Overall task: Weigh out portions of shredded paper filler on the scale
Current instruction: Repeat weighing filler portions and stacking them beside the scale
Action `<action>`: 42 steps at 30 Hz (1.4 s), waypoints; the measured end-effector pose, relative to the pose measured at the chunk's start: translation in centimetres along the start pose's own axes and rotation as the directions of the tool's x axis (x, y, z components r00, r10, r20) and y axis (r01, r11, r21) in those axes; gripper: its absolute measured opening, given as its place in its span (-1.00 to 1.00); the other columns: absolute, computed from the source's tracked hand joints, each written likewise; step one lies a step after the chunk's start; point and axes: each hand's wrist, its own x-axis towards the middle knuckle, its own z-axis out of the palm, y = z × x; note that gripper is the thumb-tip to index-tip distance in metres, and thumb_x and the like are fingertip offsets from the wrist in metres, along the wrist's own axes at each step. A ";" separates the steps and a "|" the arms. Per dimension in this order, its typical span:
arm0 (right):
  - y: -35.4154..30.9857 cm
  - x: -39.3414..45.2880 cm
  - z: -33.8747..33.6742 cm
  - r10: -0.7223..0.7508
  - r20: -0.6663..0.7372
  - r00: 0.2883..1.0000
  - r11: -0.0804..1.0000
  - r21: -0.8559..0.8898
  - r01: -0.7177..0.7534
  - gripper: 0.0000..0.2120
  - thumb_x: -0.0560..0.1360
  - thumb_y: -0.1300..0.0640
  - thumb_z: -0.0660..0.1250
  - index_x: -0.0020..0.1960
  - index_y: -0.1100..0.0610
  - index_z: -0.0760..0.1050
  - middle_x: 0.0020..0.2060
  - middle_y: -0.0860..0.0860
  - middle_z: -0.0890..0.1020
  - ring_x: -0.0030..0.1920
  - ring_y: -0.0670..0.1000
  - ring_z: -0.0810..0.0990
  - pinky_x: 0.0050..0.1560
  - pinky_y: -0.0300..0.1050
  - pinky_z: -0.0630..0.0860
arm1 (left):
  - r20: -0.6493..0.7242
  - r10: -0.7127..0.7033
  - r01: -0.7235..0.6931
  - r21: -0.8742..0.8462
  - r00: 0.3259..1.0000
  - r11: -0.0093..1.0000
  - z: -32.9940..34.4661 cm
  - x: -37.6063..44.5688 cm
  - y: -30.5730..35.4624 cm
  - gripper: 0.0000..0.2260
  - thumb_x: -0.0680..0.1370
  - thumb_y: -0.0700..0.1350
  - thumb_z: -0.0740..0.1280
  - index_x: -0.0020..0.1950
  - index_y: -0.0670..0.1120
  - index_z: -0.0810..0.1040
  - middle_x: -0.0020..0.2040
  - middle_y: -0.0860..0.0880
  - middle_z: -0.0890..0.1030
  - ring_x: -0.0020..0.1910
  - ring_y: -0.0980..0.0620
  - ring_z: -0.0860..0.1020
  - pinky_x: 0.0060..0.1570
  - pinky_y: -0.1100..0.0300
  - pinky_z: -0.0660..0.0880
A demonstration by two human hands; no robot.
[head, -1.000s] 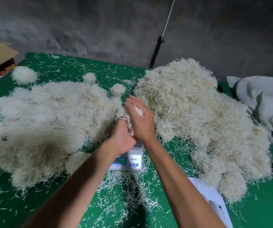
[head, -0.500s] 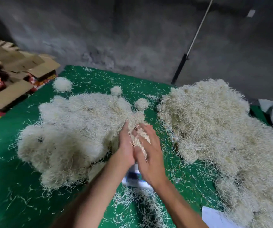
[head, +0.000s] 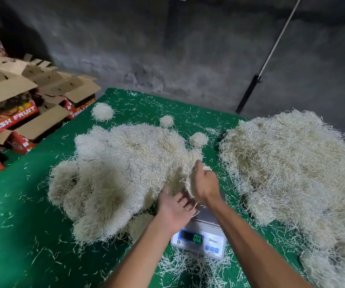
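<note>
Head view, and I'm looking down at a green felt-covered table (head: 32,235) strewn with loose strands. My right hand (head: 205,185) is raised over the scale, fingers curled around a small tuft of pale shredded paper filler (head: 188,183) that hangs from its grip. My left hand (head: 174,210) sits just below and beside it, palm up, fingers loosely spread, a few strands across them; I can't tell whether it actually pinches any. Under both hands is the small white digital scale (head: 198,239), near centre, its green digits lit and its steel platform mostly hidden by the hands. A big fluffy heap of the same filler (head: 115,173) lies left of the scale, a second large heap (head: 292,173) to the right. Far left, open red fruit cartons with brown flaps (head: 16,107) are stacked beside the table.
</note>
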 end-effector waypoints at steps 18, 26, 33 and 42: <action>9.4 -1.5 -8.6 0.002 -0.050 0.999 0.967 0.255 0.011 -0.65 0.71 -0.20 0.02 0.31 -0.10 0.45 0.25 -0.14 0.57 0.26 -0.12 0.55 0.36 -0.06 0.39 | 0.147 -0.074 0.083 -0.057 0.986 0.995 6.0 4.1 -5.5 -0.31 0.63 0.35 0.02 0.52 -0.15 0.38 0.43 -0.19 0.50 0.45 -0.18 0.41 0.45 -0.16 0.26; 20.7 3.2 -17.0 -0.014 -0.076 0.997 0.972 -0.236 -0.004 -0.45 0.65 0.13 0.29 0.60 0.02 0.22 0.49 0.10 0.40 0.34 0.07 0.47 0.25 -0.08 0.30 | 0.127 -0.136 0.111 0.184 0.983 0.977 13.4 10.1 -11.6 -0.29 0.64 0.35 -0.06 0.56 -0.14 0.31 0.51 -0.18 0.40 0.49 -0.20 0.35 0.51 -0.20 0.19; 29.4 7.0 -17.5 0.068 0.017 0.998 0.777 -0.628 -0.043 -0.44 0.53 0.09 0.44 0.48 0.06 0.37 0.41 0.13 0.47 0.44 0.19 0.43 0.51 0.15 0.33 | -0.042 -0.273 0.269 0.358 0.961 0.894 14.7 17.5 -17.2 -0.36 0.63 0.35 0.11 0.58 -0.02 0.26 0.57 -0.14 0.29 0.50 -0.25 0.32 0.35 -0.43 0.30; 30.2 4.7 -18.7 0.070 -0.095 0.993 0.990 0.129 -0.057 -0.81 0.67 0.13 0.20 0.07 0.11 0.59 -0.29 -0.13 0.58 -0.41 -0.21 0.49 -0.42 -0.26 0.49 | -0.013 0.124 -0.046 0.886 0.992 0.461 19.1 23.4 -22.6 -0.82 0.62 -0.09 0.30 -0.10 -0.17 0.56 -0.15 -0.12 0.57 -0.24 -0.04 0.50 -0.32 0.10 0.44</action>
